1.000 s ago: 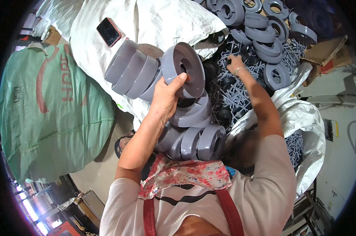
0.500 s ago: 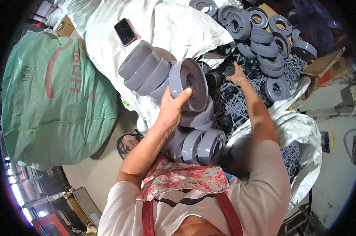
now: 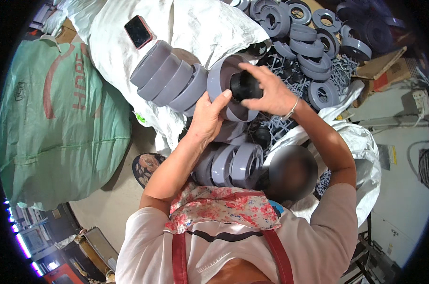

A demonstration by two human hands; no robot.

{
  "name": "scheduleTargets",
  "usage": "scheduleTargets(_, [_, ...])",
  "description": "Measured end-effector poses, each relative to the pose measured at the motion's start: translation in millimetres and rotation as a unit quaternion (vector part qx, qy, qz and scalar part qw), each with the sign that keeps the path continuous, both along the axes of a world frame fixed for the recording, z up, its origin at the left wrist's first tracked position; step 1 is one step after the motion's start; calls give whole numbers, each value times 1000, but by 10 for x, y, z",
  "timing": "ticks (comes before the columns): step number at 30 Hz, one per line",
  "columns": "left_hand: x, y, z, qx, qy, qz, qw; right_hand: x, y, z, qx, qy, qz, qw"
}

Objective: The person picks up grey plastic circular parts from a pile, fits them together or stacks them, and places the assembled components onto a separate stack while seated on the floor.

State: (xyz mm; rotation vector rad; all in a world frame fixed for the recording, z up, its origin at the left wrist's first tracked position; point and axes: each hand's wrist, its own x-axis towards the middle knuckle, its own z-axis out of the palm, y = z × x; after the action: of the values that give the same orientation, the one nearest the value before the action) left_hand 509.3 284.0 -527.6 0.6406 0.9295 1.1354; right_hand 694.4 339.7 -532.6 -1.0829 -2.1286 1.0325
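Note:
My left hand grips the rim of a grey plastic ring-shaped part, its thumb over the near edge and its hollow side turned to the right. Fingers and thumb of my right hand curl round a black round plastic piece, which sits at the centre opening of the grey part. How deep the black piece goes in is hidden. Left of my left hand lies a row of similar grey rings, resting on their sides. Another row of grey rings is close to my lap.
White sacking lies under the parts, with a phone on it. Loose grey rings, black pieces and thin grey plastic sticks are heaped at the right. A large green sack stands at the left. A cardboard flap juts out far right.
My right hand has come back from the heap with a black piece and brought it to the grey ring. My left hand keeps hold of the ring. The whole view has shifted slightly.

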Motion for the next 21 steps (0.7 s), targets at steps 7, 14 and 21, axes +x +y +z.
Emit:
scheduleTargets(7, [-373,-294,303,-20,-40,-93,995,-155,-363,486,242,-122,138,953])
scheduleTargets(14, [-421,-653,452,66,-73,-57,993,-354,-612,646,194,-50,61,978])
scheduleTargets(21, [-534,-841,450,186,135,-43,972,-567,-857,637,-324,222,-36,919])
